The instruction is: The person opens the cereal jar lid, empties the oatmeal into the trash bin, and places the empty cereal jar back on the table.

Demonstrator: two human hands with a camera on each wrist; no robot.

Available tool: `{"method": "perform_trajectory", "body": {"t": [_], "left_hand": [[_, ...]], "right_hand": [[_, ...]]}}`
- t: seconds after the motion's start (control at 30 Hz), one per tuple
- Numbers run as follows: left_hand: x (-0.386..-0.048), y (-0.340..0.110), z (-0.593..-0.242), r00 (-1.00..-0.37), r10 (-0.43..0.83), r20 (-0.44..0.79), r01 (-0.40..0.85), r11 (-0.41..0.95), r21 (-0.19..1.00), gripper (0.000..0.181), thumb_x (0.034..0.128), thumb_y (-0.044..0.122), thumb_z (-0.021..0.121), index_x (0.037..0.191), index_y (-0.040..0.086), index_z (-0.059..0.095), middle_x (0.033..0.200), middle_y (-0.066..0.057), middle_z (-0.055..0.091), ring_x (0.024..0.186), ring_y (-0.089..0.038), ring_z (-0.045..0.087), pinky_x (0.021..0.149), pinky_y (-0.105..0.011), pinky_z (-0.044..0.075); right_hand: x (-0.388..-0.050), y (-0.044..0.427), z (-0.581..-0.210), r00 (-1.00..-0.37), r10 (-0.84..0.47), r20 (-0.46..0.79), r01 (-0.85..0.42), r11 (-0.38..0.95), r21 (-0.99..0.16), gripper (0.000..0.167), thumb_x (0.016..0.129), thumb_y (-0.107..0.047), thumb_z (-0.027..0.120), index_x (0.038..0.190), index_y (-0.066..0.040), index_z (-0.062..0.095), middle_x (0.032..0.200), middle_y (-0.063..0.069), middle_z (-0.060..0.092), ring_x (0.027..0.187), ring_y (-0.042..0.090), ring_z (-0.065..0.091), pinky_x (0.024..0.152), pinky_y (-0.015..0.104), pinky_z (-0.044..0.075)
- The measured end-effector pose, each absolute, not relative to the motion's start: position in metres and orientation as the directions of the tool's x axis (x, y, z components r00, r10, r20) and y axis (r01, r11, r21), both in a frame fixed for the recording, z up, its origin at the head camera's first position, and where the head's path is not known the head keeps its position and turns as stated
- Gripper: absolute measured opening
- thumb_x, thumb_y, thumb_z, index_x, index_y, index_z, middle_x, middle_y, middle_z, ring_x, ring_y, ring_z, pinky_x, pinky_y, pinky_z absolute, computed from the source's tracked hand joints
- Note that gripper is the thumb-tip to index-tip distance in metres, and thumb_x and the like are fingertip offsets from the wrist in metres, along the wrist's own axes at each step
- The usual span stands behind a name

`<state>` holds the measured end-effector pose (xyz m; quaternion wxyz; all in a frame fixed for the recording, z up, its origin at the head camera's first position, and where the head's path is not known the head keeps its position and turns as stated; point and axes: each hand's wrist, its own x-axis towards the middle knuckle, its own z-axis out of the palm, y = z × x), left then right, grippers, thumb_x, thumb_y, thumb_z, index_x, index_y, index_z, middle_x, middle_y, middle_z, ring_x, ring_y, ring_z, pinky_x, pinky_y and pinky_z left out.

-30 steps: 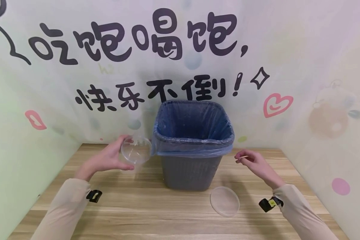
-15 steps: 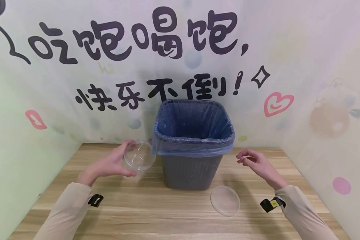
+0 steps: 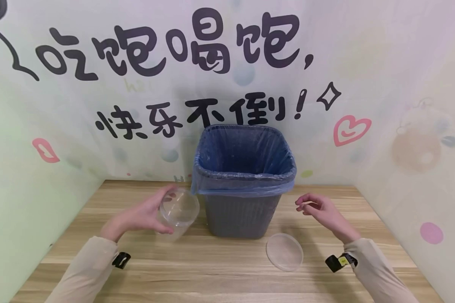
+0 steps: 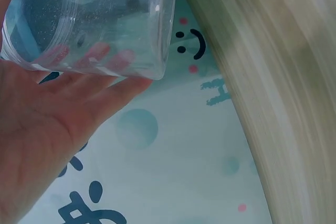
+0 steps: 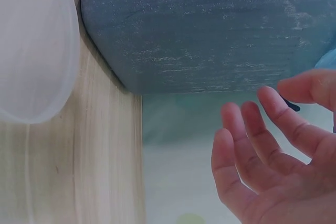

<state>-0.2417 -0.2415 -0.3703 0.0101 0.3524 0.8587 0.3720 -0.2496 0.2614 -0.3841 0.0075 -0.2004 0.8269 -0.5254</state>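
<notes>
My left hand (image 3: 145, 214) grips a clear plastic tub (image 3: 180, 209) at the left of the bin, its round mouth tilted toward the head camera. In the left wrist view the fingers lie along the side of the tub (image 4: 118, 24), and I see no contents in it. To the right of the bin hovers my right hand (image 3: 324, 211), fingers loosely bent and holding nothing; the right wrist view shows the same hand (image 5: 273, 156) beside the bin wall. A round translucent lid (image 3: 285, 252) lies flat on the table, nearer the camera than the right hand.
A grey waste bin (image 3: 239, 216) with a blue plastic liner (image 3: 246, 187) stands upright at the middle of the wooden table (image 3: 197, 273). Close behind it rises a printed backdrop (image 3: 155, 88), with pale side walls left and right.
The left hand has brought the tub lower, slightly right and nearer the camera. A thin pale line seen at the right fingertips a second ago no longer shows. Bin and lid stay put.
</notes>
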Motion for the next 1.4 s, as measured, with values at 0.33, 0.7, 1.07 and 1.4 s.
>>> {"method": "perform_trajectory", "body": {"t": [0.33, 0.7, 1.07, 1.4], "left_hand": [[-0.231, -0.231, -0.38, -0.702, 0.674, 0.232, 0.662, 0.495, 0.564, 0.107, 0.0584, 0.029, 0.091, 0.137, -0.01, 0.03, 0.129, -0.025, 0.052, 0.116, -0.041, 0.052, 0.096, -0.057, 0.041], [-0.222, -0.218, -0.389, -0.611, 0.743, 0.274, 0.747, 0.426, 0.51, 0.101, 0.0562, 0.035, 0.092, 0.133, -0.002, 0.037, 0.123, -0.013, 0.055, 0.11, -0.028, 0.055, 0.092, -0.048, 0.047], [-0.215, -0.201, -0.404, -0.569, 0.773, 0.281, 0.764, 0.369, 0.529, 0.102, 0.0579, 0.038, 0.091, 0.136, 0.002, 0.036, 0.125, -0.013, 0.056, 0.107, -0.027, 0.058, 0.09, -0.045, 0.048], [-0.213, -0.187, -0.408, -0.513, 0.824, 0.24, 0.758, 0.305, 0.576, 0.099, 0.0628, 0.036, 0.089, 0.139, 0.003, 0.035, 0.129, -0.017, 0.054, 0.113, -0.034, 0.056, 0.095, -0.048, 0.046]], "right_hand": [[-0.246, 0.262, -0.386, -0.911, -0.365, 0.193, -0.333, 0.375, -0.865, 0.018, 0.094, 0.003, 0.051, 0.108, 0.012, 0.057, 0.102, 0.016, 0.062, 0.089, 0.012, 0.064, 0.079, 0.023, 0.052], [-0.237, 0.256, -0.39, -0.873, -0.439, 0.211, -0.424, 0.471, -0.773, 0.01, 0.093, 0.0, 0.058, 0.102, 0.0, 0.062, 0.096, 0.008, 0.066, 0.084, 0.01, 0.065, 0.072, 0.029, 0.054], [-0.227, 0.247, -0.394, -0.789, -0.554, 0.267, -0.572, 0.502, -0.649, 0.01, 0.092, 0.0, 0.06, 0.099, -0.005, 0.063, 0.096, 0.002, 0.064, 0.086, 0.019, 0.064, 0.071, 0.03, 0.054], [-0.226, 0.245, -0.4, -0.744, -0.606, 0.281, -0.631, 0.498, -0.595, 0.011, 0.09, 0.001, 0.062, 0.099, -0.004, 0.064, 0.094, 0.004, 0.063, 0.081, 0.012, 0.063, 0.066, 0.03, 0.053]]}}
